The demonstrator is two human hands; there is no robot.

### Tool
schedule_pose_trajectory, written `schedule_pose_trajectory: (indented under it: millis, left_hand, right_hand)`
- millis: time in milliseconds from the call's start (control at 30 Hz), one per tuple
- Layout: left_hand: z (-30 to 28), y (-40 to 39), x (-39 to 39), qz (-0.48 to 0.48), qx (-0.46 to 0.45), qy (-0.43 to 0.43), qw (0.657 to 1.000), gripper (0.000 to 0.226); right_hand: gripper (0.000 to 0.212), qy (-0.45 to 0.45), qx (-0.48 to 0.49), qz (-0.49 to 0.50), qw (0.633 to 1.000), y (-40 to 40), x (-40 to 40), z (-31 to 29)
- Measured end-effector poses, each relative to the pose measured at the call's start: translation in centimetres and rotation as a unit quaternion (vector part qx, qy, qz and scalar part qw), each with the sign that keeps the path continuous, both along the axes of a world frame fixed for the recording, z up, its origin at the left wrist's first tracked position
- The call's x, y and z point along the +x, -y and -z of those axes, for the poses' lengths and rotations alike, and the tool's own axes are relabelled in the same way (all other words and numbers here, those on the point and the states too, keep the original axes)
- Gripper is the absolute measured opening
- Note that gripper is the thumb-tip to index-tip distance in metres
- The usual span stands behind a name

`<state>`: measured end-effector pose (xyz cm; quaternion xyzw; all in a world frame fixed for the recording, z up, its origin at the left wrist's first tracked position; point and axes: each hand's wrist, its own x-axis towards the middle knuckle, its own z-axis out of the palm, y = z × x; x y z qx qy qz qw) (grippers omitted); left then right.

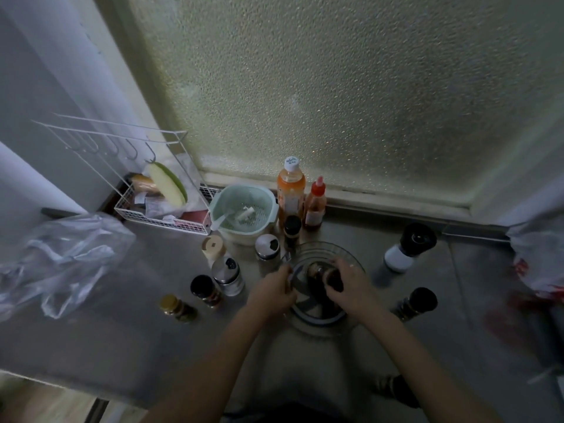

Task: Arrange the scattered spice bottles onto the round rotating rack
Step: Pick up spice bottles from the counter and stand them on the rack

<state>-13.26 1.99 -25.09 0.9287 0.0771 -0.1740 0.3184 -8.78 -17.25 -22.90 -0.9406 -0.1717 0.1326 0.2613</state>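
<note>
The round clear rotating rack [323, 254] stands on the steel counter in front of me. My right hand [351, 285] grips a dark-capped spice bottle [332, 277] inside the rack, beside another dark bottle [316, 270]. My left hand [273, 290] holds the rack's left rim. Loose bottles stand around: a gold-capped one [175, 306], a black-capped one [206, 290], two glass shakers [229, 273] [268, 247], a cream-lidded jar [213, 247], a small dark bottle [292, 228], a white grinder [407, 247] and a dark grinder [416, 303].
A pale green colander bowl [244, 209] with a spoon, an orange drink bottle [291, 190] and a red sauce bottle [316, 206] stand by the frosted window. A white wire basket [158, 218] is at the back left. Plastic bags lie at the far left [61, 261] and right [537, 264].
</note>
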Motion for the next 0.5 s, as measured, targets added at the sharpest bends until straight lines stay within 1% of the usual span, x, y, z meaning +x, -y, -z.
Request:
schedule_pose_trajectory:
  millis: [67,133,233,300,333,400,433,500]
  left_hand:
    - [0.0,0.4,0.0,0.022,-0.007,0.033,0.999,0.06]
    - [-0.1,1.1,0.1,0.033,-0.046,0.044,0.997,0.068]
    - [0.2,2.0,0.3,0.022,-0.07,0.057,0.996,0.074]
    - [0.3,2.2,0.3,0.015,-0.063,0.065,0.996,0.074]
    - [0.4,2.2,0.3,0.008,-0.063,0.073,0.995,0.073]
    - [0.3,2.2,0.3,-0.01,-0.062,0.089,0.994,0.067]
    - [0.3,2.2,0.3,-0.019,-0.061,0.094,0.994,0.065]
    - [0.3,2.0,0.3,-0.032,-0.058,0.093,0.993,0.064]
  right_hand:
    - [0.044,0.019,0.023,-0.025,0.999,-0.7,0.6,-1.0]
    - [0.04,0.019,0.024,-0.075,0.997,-1.6,1.0,-1.7]
    - [0.043,-0.016,0.036,-0.123,0.992,-2.1,1.2,-2.2]
    - [0.054,-0.071,0.058,-0.137,0.986,-2.0,1.6,-2.6]
    - [0.058,-0.115,0.071,-0.135,0.982,-2.0,1.9,-2.9]
    - [0.057,-0.171,0.094,-0.094,0.976,-2.5,3.1,-3.6]
    - [0.054,-0.165,0.102,-0.065,0.979,-2.9,3.9,-3.8]
    - [0.056,-0.094,0.086,-0.045,0.991,-3.9,5.9,-4.2]
